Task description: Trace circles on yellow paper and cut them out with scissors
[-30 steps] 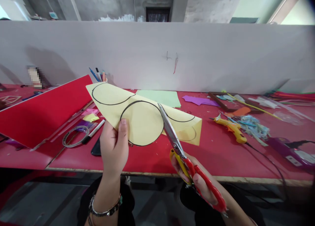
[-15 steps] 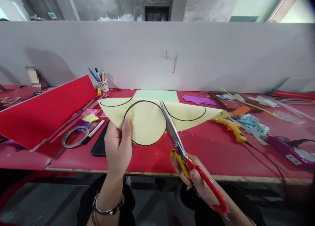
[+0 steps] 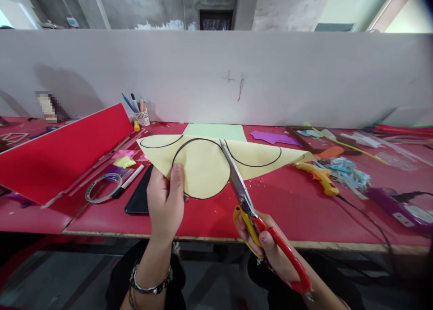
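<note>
Pinched by its left edge, a pale yellow sheet of paper (image 3: 206, 170) is held up in my left hand (image 3: 167, 202), thumb in front and fingers behind. Black outlines are drawn on it: a large circle and partial curves on both sides. The circle's lower edge is cut free along its line. My right hand (image 3: 267, 242) grips scissors (image 3: 243, 193) with one red and one yellow handle. Their blades lie along the right side of the circle, tips near its upper right, and look nearly closed on the paper.
On the red table lie a red board (image 3: 67, 152), a tape roll (image 3: 103, 188), a marker (image 3: 128, 181) and a black flat device (image 3: 138, 197) at left. A pen cup (image 3: 142, 116) stands behind. At right are a yellow glue gun (image 3: 320, 177), paper scraps (image 3: 348, 170) and a purple power strip (image 3: 402, 208).
My left hand and the paper have shifted slightly to the right. The scissors stay almost in place, their blades still against the circle's right side.
</note>
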### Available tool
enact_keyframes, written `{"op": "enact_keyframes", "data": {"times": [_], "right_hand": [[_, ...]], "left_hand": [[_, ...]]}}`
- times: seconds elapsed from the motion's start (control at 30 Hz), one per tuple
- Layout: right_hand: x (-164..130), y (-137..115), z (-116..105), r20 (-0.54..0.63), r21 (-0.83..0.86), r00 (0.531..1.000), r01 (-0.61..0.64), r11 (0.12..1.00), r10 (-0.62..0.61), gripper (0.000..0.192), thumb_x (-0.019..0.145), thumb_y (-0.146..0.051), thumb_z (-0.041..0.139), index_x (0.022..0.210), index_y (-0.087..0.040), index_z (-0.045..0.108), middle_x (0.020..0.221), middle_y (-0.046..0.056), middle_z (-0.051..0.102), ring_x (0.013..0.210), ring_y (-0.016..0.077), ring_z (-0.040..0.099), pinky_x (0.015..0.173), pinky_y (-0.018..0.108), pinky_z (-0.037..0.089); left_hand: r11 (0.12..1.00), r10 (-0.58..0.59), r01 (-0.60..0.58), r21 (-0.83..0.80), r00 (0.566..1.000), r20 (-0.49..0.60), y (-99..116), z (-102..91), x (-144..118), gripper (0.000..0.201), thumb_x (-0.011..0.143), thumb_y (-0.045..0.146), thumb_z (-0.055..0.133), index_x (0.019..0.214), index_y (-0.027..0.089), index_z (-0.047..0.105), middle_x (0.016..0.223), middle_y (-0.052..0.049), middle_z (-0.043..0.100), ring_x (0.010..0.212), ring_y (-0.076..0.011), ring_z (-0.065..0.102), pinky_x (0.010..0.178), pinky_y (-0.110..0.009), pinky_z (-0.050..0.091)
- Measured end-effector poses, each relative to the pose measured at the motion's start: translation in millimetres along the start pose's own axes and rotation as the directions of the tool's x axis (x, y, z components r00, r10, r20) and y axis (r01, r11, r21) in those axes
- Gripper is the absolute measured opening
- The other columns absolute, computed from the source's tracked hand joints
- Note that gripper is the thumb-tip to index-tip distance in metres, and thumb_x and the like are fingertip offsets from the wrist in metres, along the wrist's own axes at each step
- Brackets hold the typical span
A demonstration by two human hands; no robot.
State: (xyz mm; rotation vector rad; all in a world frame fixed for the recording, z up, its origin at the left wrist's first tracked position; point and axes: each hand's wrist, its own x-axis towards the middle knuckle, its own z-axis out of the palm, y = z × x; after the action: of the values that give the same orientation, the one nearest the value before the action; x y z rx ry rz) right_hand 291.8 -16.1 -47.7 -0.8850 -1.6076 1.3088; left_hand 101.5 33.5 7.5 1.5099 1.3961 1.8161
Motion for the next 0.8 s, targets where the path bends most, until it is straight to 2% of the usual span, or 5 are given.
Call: {"op": "enact_keyframes", "data": {"times": [0.17, 0.27, 0.37, 0.53, 0.8], "right_hand": [[-1, -2, -6, 0.03, -0.115, 0.996, 0.082, 0.99, -0.079, 0.049, 0.081, -0.066, 0.037, 0.084, -0.018, 0.046, 0.07, 0.0, 0.039, 0.051, 0.0099, 0.03, 0.044, 0.023, 0.026], [-3, -3, -8, 0.032, -0.162, 0.995, 0.095, 0.982, -0.091, 0.047, 0.08, -0.066, 0.038, 0.086, -0.019, 0.044, 0.076, 0.003, 0.042, 0.056, 0.0125, 0.036, 0.047, 0.025, 0.034], [-5, -3, -8, 0.011, -0.172, 0.996, 0.084, 0.981, -0.084, 0.046, 0.081, -0.065, 0.038, 0.088, -0.02, 0.044, 0.081, 0.005, 0.045, 0.059, 0.0137, 0.039, 0.049, 0.025, 0.038], [-6, -1, -7, 0.025, -0.158, 0.996, 0.088, 0.984, -0.085, 0.048, 0.079, -0.067, 0.037, 0.084, -0.02, 0.043, 0.078, 0.004, 0.044, 0.058, 0.0134, 0.038, 0.047, 0.025, 0.036], [-5, -5, -8, 0.09, -0.116, 0.991, 0.11, 0.987, -0.1, 0.048, 0.081, -0.067, 0.034, 0.085, -0.02, 0.042, 0.082, 0.003, 0.043, 0.055, 0.0115, 0.032, 0.047, 0.025, 0.032]], "left_hand": [[0.999, 0.022, -0.022, 0.031, 1.0, -0.019, -1, -3.1, 3, 0.023, 0.084, 0.041, 0.05, 0.092, 0.021, 0.058, 0.073, 0.002, 0.06, 0.046, -0.0073, 0.048, 0.04, -0.018, 0.038], [0.998, 0.054, -0.053, 0.026, 0.998, -0.037, -2, -6.1, 6, 0.025, 0.083, 0.041, 0.051, 0.092, 0.02, 0.06, 0.081, -0.002, 0.063, 0.07, -0.0137, 0.06, 0.057, -0.021, 0.048], [0.998, 0.045, -0.044, 0.038, 0.998, -0.047, -1, -8.1, 7, 0.026, 0.081, 0.043, 0.053, 0.09, 0.02, 0.061, 0.08, -0.003, 0.064, 0.086, -0.0194, 0.062, 0.065, -0.025, 0.051], [1.0, -0.001, 0.0, -0.017, 0.998, -0.068, 2, -6.3, 8, 0.029, 0.079, 0.045, 0.055, 0.09, 0.019, 0.062, 0.082, -0.003, 0.066, 0.081, -0.0181, 0.063, 0.059, -0.022, 0.052], [0.969, -0.082, 0.076, -0.233, 0.997, -0.014, -12, -2.2, 8, 0.041, 0.079, 0.043, 0.056, 0.114, 0.02, 0.054, 0.099, -0.006, 0.065, 0.076, -0.0155, 0.064, 0.049, -0.018, 0.048]]}}
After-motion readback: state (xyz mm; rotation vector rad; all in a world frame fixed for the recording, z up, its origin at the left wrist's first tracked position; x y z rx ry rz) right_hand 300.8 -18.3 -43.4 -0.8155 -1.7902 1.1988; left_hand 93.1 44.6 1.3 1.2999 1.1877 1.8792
